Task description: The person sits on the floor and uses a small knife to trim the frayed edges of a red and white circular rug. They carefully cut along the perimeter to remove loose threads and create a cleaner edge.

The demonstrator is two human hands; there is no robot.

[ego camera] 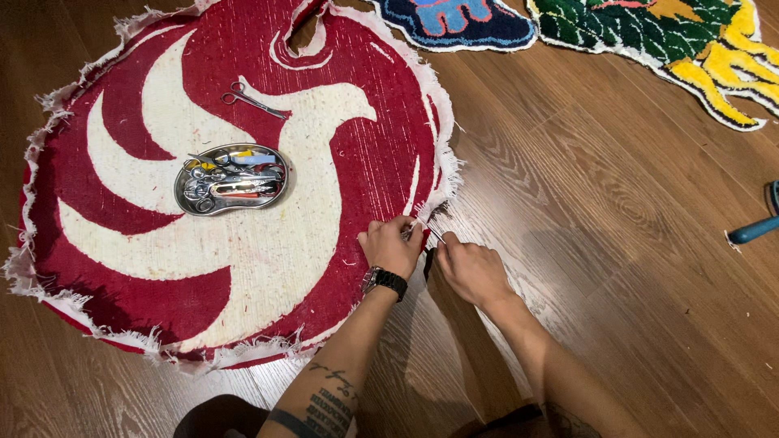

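Observation:
A round red rug (373, 154) with a white bird shape lies back side up on the wooden floor, its white cloth edge frayed. My left hand (391, 246), with a black watch on the wrist, pinches the frayed white border at the rug's right edge. My right hand (471, 269) sits just beside it and holds small scissors (435, 234) whose blades point at that border.
A metal tray (188, 203) full of scissors and tools rests on the rug, with loose scissors (253, 100) lying above it. A blue rug (458, 23) and a green and yellow rug (690, 49) lie at the top. A blue handle (753, 230) shows at the right edge.

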